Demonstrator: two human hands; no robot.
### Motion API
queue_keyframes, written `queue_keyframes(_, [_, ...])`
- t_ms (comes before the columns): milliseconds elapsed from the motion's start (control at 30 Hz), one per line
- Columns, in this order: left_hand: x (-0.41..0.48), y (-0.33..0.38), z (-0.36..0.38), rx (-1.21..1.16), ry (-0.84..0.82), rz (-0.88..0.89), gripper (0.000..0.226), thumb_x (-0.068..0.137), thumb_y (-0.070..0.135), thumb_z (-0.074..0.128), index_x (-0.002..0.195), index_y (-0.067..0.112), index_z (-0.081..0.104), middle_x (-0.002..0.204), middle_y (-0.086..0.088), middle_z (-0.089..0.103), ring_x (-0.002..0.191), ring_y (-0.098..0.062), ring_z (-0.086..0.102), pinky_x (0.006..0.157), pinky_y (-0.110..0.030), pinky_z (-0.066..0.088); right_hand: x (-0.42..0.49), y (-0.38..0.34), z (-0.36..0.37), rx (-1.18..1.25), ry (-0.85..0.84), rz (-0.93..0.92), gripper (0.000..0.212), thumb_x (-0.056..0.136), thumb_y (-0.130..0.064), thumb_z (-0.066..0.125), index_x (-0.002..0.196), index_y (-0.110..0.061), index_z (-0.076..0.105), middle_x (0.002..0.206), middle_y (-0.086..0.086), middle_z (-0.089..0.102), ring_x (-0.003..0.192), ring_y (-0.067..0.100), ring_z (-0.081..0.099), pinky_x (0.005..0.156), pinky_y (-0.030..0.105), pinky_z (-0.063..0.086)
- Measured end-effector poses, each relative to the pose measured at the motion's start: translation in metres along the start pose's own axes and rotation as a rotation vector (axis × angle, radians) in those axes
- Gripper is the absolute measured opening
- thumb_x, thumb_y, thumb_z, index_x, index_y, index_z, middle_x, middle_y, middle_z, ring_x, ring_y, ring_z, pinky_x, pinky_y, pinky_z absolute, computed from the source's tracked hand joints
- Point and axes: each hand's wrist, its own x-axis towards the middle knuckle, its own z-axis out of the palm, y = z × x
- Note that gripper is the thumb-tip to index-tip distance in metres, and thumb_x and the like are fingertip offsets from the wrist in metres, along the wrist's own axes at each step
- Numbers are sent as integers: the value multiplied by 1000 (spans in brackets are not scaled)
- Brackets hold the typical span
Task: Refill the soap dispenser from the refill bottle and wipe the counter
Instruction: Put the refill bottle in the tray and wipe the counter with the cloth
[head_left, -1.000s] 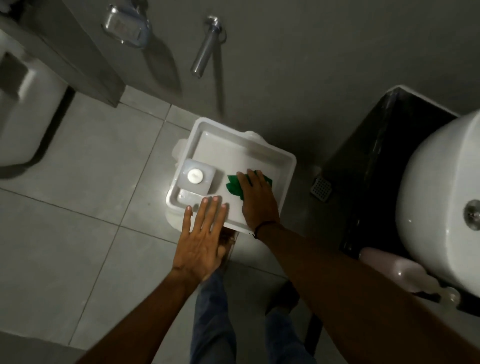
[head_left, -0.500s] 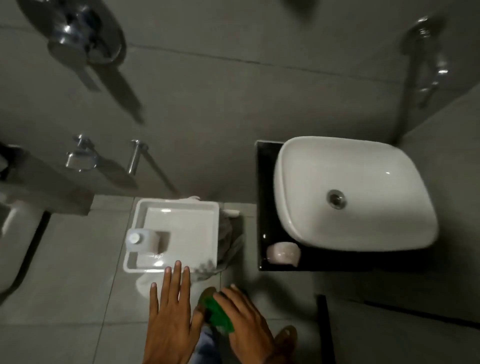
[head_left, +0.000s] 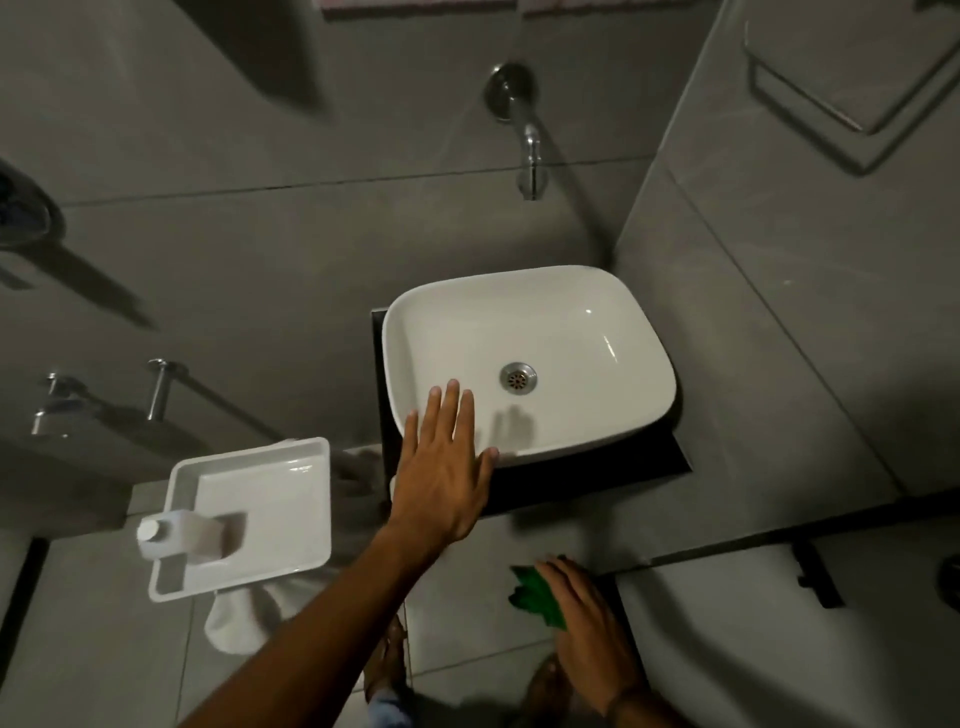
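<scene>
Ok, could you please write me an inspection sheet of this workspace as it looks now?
Surface: black counter, mostly covered by the white basin.
Job's things: white bottle on the white tray; green cloth.
Clutter: nothing seen.
Hands: left hand open, stretched over the basin's near left rim; right hand holds the green cloth, low in front of the counter.
Cables: nothing seen.
Surroundings: grey tiles; wall tap above the basin.

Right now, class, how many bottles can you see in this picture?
1. A white capped bottle sits at the near left corner of the white tray. The left hand covers the counter's front corner, so another may be hidden there.
</scene>
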Motion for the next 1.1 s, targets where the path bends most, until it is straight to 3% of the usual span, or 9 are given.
queue_keyframes(167, [-5,17,33,115,-238,41,83,106,44,39,166,5,-5,175,-16,-14,162,-34,-14,133,-49,3,43,19,-35,-34,109,-66,76,90,13,42,157,-21,34,166,0,28,156,22,19,127,34,22])
queue_keyframes(333, [-17,17,46,159,-297,17,89,102,41,47,165,2,-2,174,-22,-9,162,-39,-10,133,-51,3,96,30,-58,-155,228,-102,68,92,10,42,155,-15,39,162,8,37,155,32,23,123,47,31])
queue_keyframes(400, [-18,16,47,181,-285,34,91,100,39,49,165,1,-1,174,-22,-8,162,-39,-9,132,-52,4,112,36,-62,-217,209,-66,65,95,7,40,156,-16,37,162,8,36,156,34,20,124,51,27])
queue_keyframes(533, [-19,10,47,208,-271,56,92,99,39,49,165,2,-2,174,-20,-8,162,-37,-9,132,-51,5,118,52,-53,-366,109,-17,73,95,5,34,160,-25,24,171,5,15,158,35,3,128,53,9])
queue_keyframes(667, [-22,5,50,209,-250,90,91,95,37,51,165,1,4,174,-22,-3,162,-38,-4,132,-51,10,114,58,-44,-402,104,-51,85,82,2,14,162,-26,18,171,8,12,158,39,1,127,57,8])
queue_keyframes(733, [-21,4,48,181,-247,109,92,91,36,52,164,-1,11,173,-22,4,162,-40,2,132,-53,14,115,64,-49,-418,94,-102,83,84,5,19,162,-24,20,171,9,13,157,39,4,127,57,10])
queue_keyframes(833, [-18,0,47,164,-269,111,94,87,39,48,164,1,9,173,-20,1,162,-38,1,132,-52,13,116,87,-66,-440,88,-168,79,89,8,41,160,-24,27,170,7,18,157,38,11,126,55,16])
queue_keyframes(967, [-18,-7,49,138,-269,125,95,88,42,49,164,1,10,173,-19,3,162,-37,1,132,-50,12,129,121,-104,-437,101,42,75,95,4,37,161,-26,20,171,5,13,158,35,3,127,51,12])
queue_keyframes(1100, [-15,-10,50,117,-288,123,95,89,43,50,165,3,7,173,-16,0,162,-35,-1,131,-48,9,148,110,-114,-329,179,171,71,94,7,39,158,-21,29,167,5,23,157,40,3,126,56,10])
